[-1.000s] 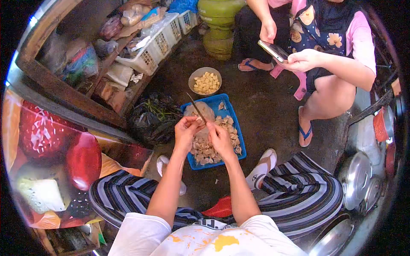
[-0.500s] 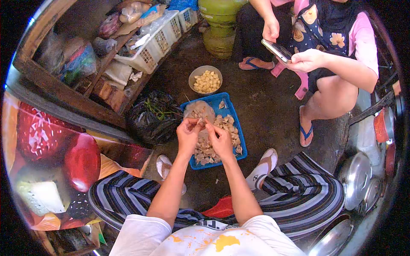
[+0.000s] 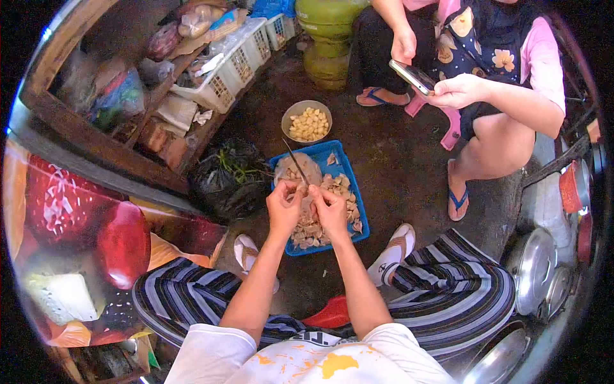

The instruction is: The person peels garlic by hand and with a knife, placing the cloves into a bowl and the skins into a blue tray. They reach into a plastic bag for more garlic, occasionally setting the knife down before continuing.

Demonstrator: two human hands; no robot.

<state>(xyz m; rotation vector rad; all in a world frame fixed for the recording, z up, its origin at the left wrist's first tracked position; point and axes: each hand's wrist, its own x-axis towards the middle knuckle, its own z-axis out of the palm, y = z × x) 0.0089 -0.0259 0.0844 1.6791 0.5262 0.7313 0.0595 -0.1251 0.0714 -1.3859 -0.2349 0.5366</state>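
Note:
Both hands are close together over a blue tray (image 3: 359,211) that bears unpeeled garlic cloves (image 3: 342,185) and a clear plastic bag (image 3: 299,168). A thin knife (image 3: 295,158) points up and to the left from the fingers of my left hand (image 3: 285,203), which are closed around its lower end. My right hand (image 3: 327,209) is closed in a pinch beside it; what it holds is too small to make out. Beyond the tray stands a bowl (image 3: 287,132) of peeled cloves (image 3: 309,123).
A black plastic bag (image 3: 220,182) with green stems lies left of the tray. White baskets (image 3: 220,89) stand on a shelf at the upper left, near a green gas cylinder (image 3: 326,22). At the right, a person (image 3: 511,96) sits holding a phone (image 3: 412,75). Metal lids (image 3: 537,269) lean at the right.
The knife now shows more plainly, its blade tilted up and left above my hands. My hands have shifted only slightly.

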